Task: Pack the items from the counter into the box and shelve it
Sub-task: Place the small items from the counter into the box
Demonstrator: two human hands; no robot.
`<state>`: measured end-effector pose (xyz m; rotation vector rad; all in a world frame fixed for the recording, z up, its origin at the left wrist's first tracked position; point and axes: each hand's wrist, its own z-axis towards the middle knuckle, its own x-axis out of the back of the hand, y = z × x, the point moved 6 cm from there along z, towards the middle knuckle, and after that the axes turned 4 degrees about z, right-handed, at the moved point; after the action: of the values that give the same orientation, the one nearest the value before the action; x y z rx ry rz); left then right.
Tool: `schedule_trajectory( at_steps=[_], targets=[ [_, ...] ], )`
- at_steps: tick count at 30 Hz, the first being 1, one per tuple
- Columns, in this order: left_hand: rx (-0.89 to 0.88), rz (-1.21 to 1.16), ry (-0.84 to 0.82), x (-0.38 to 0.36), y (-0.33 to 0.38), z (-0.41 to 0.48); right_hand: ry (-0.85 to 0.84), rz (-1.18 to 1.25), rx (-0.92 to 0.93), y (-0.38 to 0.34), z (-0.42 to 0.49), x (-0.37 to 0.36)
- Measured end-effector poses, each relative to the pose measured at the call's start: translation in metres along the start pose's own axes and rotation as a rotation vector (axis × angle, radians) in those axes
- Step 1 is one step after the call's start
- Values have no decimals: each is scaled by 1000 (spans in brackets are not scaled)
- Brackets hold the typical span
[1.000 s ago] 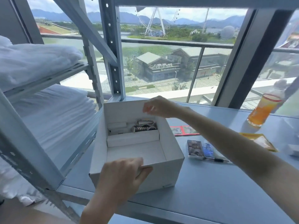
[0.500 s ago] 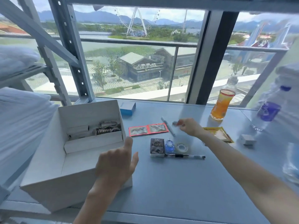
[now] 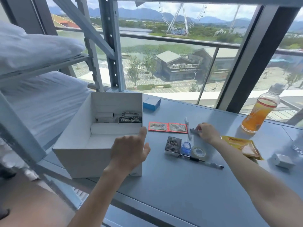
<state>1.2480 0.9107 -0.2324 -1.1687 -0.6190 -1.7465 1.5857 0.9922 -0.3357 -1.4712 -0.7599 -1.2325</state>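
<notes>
Packed so far, box (image 3: pixel 98 128): few items; my right hand (image 3: pixel 207 132) pinches a small metal piece (image 3: pixel 193 130), left hand (image 3: pixel 129 151) loosely open at box corner; pen (image 3: pixel 203 162), tape (image 3: pixel 199 152), sachets (image 3: pixel 168 127) remain on counter (image 3: pixel 180 185); shelving not begun.

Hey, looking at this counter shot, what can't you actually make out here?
- Head view: the small item under the right hand is mostly covered by its fingers.
- The white box near corner is hidden by the left hand.
- The clear object is cut off by the right edge.
- Print on the red packets is too small.

Grey counter (image 3: pixel 180 185) with white box (image 3: pixel 91 153), orange bottle (image 3: pixel 259 112), pen (image 3: pixel 201 161), tape roll (image 3: pixel 199 152).
</notes>
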Motion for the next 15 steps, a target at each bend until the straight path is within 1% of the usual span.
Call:
schedule_trajectory(
  at_steps=[2,4,7,8,10,13,15],
  targets=[
    [12,-4,-14,1,-1,0,25,90,30,-12,-2,6],
    [-13,-25,-22,-1,-2,0,80,264,64,-30,-4,23],
    [-68,-222,-63,-1,-10,-2,127,430,230,-78,-10,60],
    [-80,-290,-92,0,-16,-4,138,451,309,-98,-15,73],
    [-104,-328,-144,4,-36,-9,155,469,452,-143,-25,93],
    [-94,-254,-153,6,-86,-19,127,455,605,-218,-37,101],
    [-52,-227,-178,4,-118,-26,94,378,718,-272,-41,92]
  ],
)
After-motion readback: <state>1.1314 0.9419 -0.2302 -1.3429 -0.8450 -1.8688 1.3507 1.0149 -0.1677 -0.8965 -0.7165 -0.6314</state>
